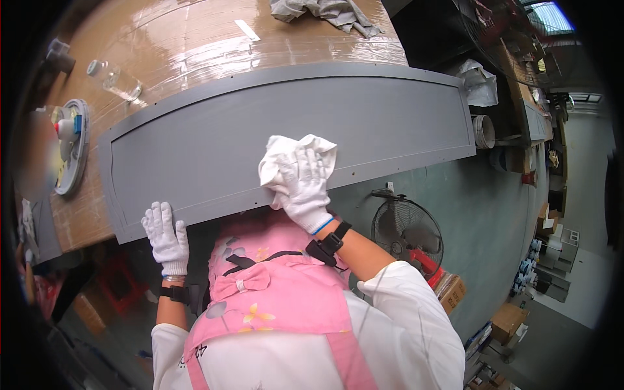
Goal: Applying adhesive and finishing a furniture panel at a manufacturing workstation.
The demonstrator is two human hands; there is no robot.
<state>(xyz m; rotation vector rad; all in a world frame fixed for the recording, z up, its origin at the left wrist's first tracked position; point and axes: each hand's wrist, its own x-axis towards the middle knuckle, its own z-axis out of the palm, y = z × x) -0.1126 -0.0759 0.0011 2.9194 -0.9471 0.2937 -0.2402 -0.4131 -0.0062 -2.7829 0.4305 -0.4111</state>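
A long grey panel [214, 149] with a raised rim lies across the table in front of me. My right hand [304, 188], in a white knitted glove, presses a white cloth [270, 162] onto the panel near its front edge. The cloth is bunched under the palm and spreads out past the fingertips. Farther left, my gloved left hand [167, 237] rests on the panel's near edge with its fingers stretched out and nothing held.
Plastic film covers the table [175, 45]. A clear bottle [116, 80] and a round lid-like tray [73, 146] are at the left, a grey rag [328, 13] at the back. A black fan [406, 227] stands on the floor right of me, beside cardboard boxes [448, 291].
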